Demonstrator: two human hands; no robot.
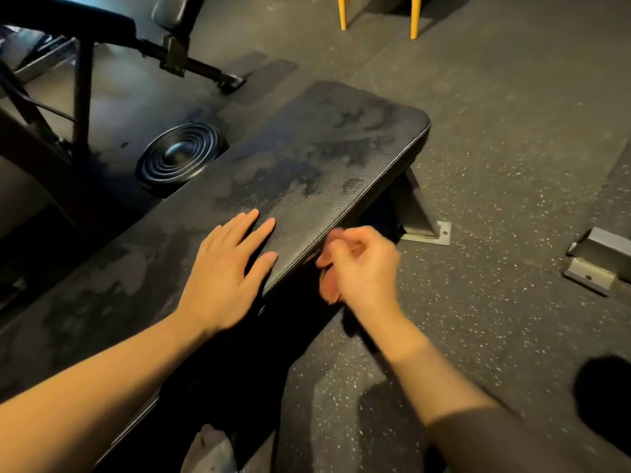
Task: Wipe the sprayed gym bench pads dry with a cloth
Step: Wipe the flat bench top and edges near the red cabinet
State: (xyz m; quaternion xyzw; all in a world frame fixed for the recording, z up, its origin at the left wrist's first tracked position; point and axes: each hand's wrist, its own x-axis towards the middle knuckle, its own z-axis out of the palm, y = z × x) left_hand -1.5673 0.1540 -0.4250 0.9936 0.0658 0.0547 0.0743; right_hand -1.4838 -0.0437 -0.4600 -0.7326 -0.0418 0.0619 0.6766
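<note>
A long black gym bench pad (307, 165) runs from the lower left to the upper middle, its surface blotched with dull wet-looking patches. My left hand (225, 268) lies flat on the pad, fingers spread and holding nothing. My right hand (358, 264) is at the pad's right side edge with its fingers curled shut. No cloth shows clearly in either hand. A pale crumpled item (208, 448) lies below the bench at the bottom edge; I cannot tell whether it is the cloth.
A black weight plate (181, 155) lies on the floor left of the bench. Another bench frame (82, 63) stands at the upper left. The bench's metal foot (426, 230) and a metal bracket (597, 261) sit on the speckled rubber floor at right. Yellow legs (415, 15) stand at the top.
</note>
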